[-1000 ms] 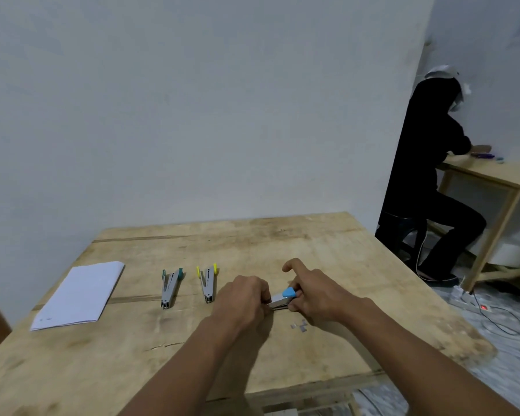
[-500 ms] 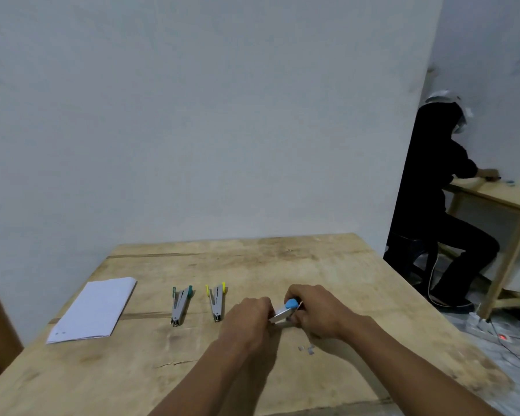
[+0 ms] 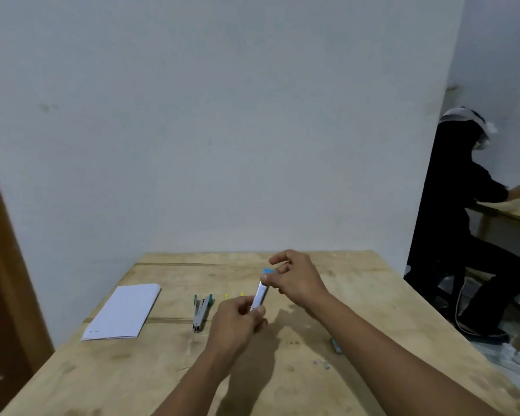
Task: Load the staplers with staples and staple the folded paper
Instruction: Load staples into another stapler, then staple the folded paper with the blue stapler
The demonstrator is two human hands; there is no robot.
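Loading seems the step in hand: the left hand (image 3: 237,324) grips the blue stapler (image 3: 260,292) low, the right hand (image 3: 297,280) pinches its top, above the table (image 3: 357,271); next, probably snap it closed and go to the folded paper (image 3: 123,310)

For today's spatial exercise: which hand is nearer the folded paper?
Left. Holding the blue stapler, the left hand is right of the folded paper; the right hand, farther right.

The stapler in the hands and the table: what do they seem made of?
The stapler, held by the left hand and the right hand, looks like bright metal with a sheen; its blue end cap seems plastic. The table looks like unfinished plywood: pale, matt, with grain and dark seams.
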